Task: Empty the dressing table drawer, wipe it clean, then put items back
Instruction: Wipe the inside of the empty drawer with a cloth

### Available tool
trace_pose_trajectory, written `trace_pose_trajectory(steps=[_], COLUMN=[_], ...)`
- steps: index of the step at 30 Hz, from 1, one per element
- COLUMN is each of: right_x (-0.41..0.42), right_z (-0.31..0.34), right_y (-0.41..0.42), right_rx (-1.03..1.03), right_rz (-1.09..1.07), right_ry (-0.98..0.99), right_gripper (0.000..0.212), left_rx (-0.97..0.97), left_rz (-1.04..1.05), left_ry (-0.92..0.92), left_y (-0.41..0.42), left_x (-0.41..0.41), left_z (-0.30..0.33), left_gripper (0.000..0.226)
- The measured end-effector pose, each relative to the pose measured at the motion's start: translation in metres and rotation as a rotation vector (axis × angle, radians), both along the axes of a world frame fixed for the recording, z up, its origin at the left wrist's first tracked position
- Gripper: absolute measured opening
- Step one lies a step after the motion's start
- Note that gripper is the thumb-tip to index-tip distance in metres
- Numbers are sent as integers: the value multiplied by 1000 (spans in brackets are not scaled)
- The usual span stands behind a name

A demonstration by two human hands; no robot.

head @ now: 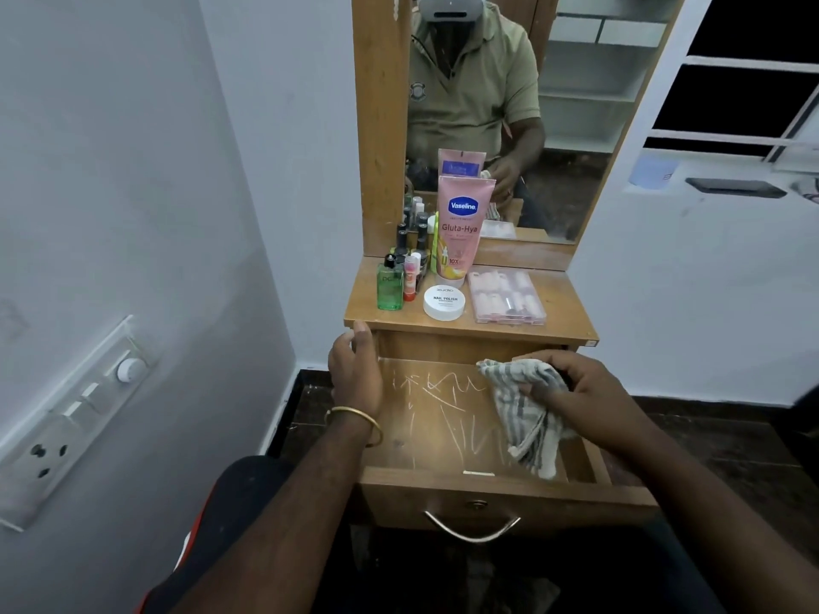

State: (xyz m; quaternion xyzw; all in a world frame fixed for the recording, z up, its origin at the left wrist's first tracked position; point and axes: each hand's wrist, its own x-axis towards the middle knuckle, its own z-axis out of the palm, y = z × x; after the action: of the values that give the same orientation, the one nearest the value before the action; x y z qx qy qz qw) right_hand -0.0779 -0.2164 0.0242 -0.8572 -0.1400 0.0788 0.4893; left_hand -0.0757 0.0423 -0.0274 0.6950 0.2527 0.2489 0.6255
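White walls close in on a small wooden dressing table (576,334) with a tall mirror (509,104) above it. Its drawer (487,489) is pulled out between the two hands, with nothing inside except pale scratch marks across the wooden bottom. The right hand (585,392) grips a bunched striped cloth (527,414) over the right half of the drawer; the cloth's loose end trails down toward the drawer front. The left hand (354,370) hovers at the drawer's back left corner, fingers loosely curled near the tabletop's edge and holding nothing; whether they touch the edge is unclear. A gold bangle (359,421) circles that wrist. A curved metal handle (472,527) hangs on the drawer front, below both hands. Beyond the hands, on the tabletop, stand a green bottle (390,288), a small red and white stick (411,277), a cluster of dark nail polish bottles (410,245), a pink lotion tube (461,228) and a round white tub (444,302). A clear flat case (507,296) lies just beside the tub. Left of the left hand, a switch panel (66,418) sits on the wall.
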Motion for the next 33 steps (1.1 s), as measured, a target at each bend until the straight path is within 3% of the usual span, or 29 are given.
trace_pose_trajectory(steps=[6, 11, 12, 15, 17, 18, 19, 22, 25, 27, 31, 33], right_x=[12, 15, 15, 15, 19, 22, 25, 32, 27, 23, 19, 20], right_z=[-18, -45, -50, -64, -71, -74, -75, -77, -81, -84, -77, -73], right_y=[54, 114, 123, 146, 155, 157, 157, 155, 153, 152, 153, 147], right_rx=[-494, -723, -776, -906, -1003, -1029, -1018, -919, -843, -845, -841, -831], right_rz=[416, 701, 738, 825, 842, 809, 773, 569, 398, 419, 684, 646], right_ry=[-92, 50, 82, 122, 79, 59, 21, -84, -240, -251, -40, -37], right_gripper=[17, 31, 31, 9, 19, 11, 2, 23, 28, 34, 27, 25], left_rx=[1, -83, -83, -64, -45, -39, -35, -34, -39, -49, -45, -25], left_rz=[-70, -71, -80, -79, -78, -80, -75, -71, -84, -90, -102, -101], left_ry=[41, 41, 41, 66, 67, 61, 58, 55, 58, 64, 67, 50], left_y=[-1, -1, 0, 2, 1, 1, 1, 3, 3, 2, 3, 5], left_x=[-2, -9, -8, -6, -5, -5, -6, -3, -2, -2, -2, -1], left_z=[-5, 3, 1, -6, -7, -6, -5, -8, -7, -7, -12, -12], left_gripper=[69, 32, 33, 71, 72, 70, 67, 47, 35, 33, 31, 33])
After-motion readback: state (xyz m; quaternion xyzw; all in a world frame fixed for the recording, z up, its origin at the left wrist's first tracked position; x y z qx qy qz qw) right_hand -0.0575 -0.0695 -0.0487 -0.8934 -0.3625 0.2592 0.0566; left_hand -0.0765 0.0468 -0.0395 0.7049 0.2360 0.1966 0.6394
